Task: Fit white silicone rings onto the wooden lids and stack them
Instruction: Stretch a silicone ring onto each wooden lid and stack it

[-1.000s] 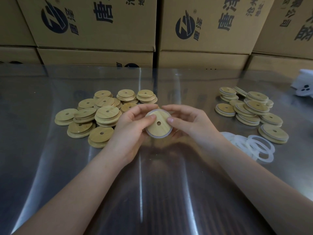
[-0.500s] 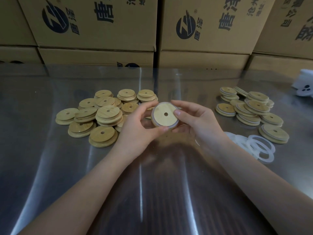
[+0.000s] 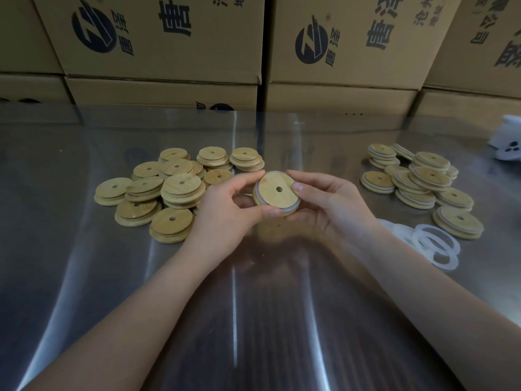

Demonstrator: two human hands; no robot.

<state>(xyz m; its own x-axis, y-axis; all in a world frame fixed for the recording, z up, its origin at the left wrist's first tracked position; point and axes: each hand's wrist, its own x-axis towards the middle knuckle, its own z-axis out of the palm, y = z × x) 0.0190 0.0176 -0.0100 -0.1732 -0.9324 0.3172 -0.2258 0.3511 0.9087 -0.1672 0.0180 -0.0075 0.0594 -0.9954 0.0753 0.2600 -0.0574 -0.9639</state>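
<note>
Both hands hold one round wooden lid (image 3: 275, 190) with a centre hole above the middle of the metal table. A white silicone ring (image 3: 290, 209) shows along its lower right rim. My left hand (image 3: 231, 210) grips the lid's left edge, thumb on the lower rim. My right hand (image 3: 329, 204) pinches the right edge, thumb pressing the top face. A pile of bare wooden lids (image 3: 174, 190) lies to the left. Stacked lids with rings (image 3: 420, 179) lie to the right. Loose white rings (image 3: 431, 244) lie near my right forearm.
The steel table (image 3: 70, 277) reflects light. Cardboard boxes (image 3: 169, 46) form a wall along its back edge. A white object (image 3: 507, 142) sits at the far right edge.
The lid has tilted and turned a little in my hands and sits slightly lower. More of the white ring now shows on the lower right rim.
</note>
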